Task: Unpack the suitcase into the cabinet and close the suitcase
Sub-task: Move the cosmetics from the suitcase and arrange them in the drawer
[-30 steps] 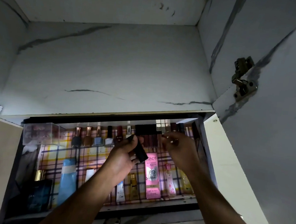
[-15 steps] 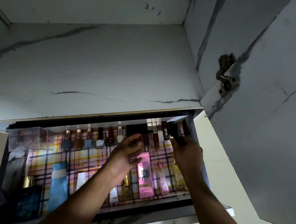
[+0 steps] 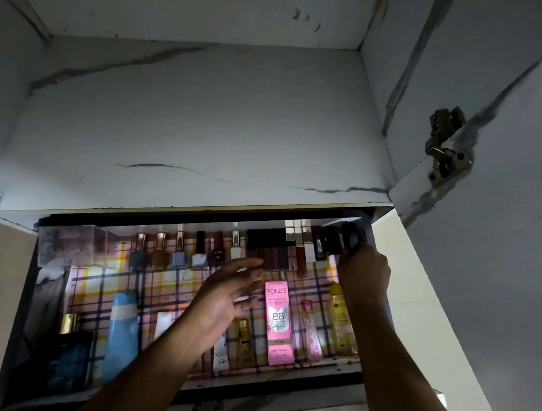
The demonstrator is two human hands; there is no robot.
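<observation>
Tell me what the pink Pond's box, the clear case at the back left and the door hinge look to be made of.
Pond's box: probably printed cardboard, slightly glossy; flat faces, crisp edges, light sheen. Clear case: looks like rigid transparent plastic, perhaps acrylic; contents show through its straight walls. Door hinge: metal, dull silvery-bronze finish with glints on the plates and a screw.
</observation>
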